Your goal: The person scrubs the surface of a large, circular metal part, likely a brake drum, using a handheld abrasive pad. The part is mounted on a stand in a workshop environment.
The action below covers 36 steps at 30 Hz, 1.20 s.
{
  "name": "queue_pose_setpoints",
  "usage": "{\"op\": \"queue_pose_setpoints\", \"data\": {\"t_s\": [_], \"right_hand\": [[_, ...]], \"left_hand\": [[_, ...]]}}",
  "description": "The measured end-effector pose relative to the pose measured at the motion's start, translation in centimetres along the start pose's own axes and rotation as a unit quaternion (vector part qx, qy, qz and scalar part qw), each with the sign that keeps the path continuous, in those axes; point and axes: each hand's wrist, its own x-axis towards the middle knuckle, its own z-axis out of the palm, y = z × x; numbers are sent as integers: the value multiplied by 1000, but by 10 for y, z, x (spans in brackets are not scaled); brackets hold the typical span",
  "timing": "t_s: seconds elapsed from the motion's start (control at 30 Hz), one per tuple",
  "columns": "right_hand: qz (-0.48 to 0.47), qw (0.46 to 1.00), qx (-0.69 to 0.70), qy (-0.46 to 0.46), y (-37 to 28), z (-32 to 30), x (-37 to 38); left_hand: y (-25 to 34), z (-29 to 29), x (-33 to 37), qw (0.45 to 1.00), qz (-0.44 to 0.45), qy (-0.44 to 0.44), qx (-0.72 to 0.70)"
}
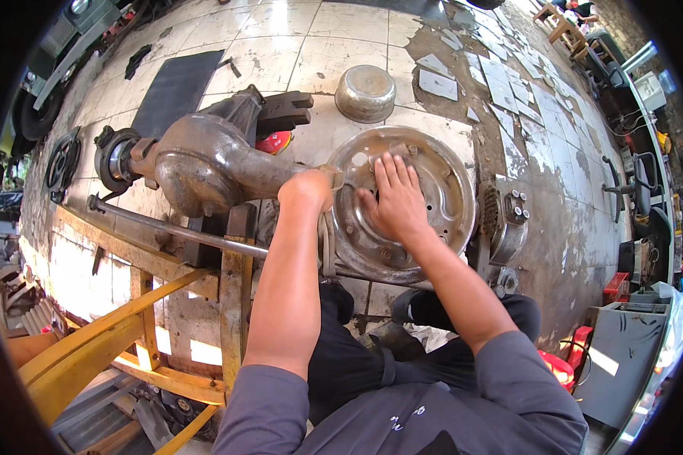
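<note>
A round, worn metal brake backing plate [442, 176] stands in front of me, with holes and pressed shapes in its face. My right hand [398, 199] lies flat on that face, fingers stretched out and pointing away from me. At the plate's left rim is my left hand [308, 189], wrist bent, beside the end of the axle housing's tube; its fingers are mostly hidden. The rusty axle housing [201, 163] bulges in the middle and reaches away to the left. A pale strap or hose [327, 246] hangs below my left hand.
A dented metal bowl [366, 95] sits beyond the plate. To the right is a toothed hub part [508, 227] with bolts. A long metal rod [178, 229] and a yellow frame [133, 322] lie left of me. Broken tiles [501, 83] cover the far right floor; a grey cabinet [622, 356] stands nearer.
</note>
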Motion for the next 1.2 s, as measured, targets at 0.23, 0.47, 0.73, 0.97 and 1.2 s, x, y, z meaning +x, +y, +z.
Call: {"op": "queue_pose_setpoints", "data": {"t_s": [0.23, 0.47, 0.73, 0.97, 1.2], "right_hand": [[-19, 1000, 1, 8, -1, -2, -4], [-5, 1000, 24, 8, -3, 1, 25], [-21, 999, 37, 9, -7, 0, 28], [-41, 999, 30, -14, -14, -1, -3], [-59, 998, 36, 3, -16, 3, 6]], "left_hand": [[3, -9, -4, 998, -11, -54, 25], [6, -12, -6, 997, -37, -66, 12], [1, -6, -1, 999, -7, -33, 6], [-1, -7, 0, 998, -22, -54, 3], [2, -10, -4, 997, -23, -72, 19]]}}
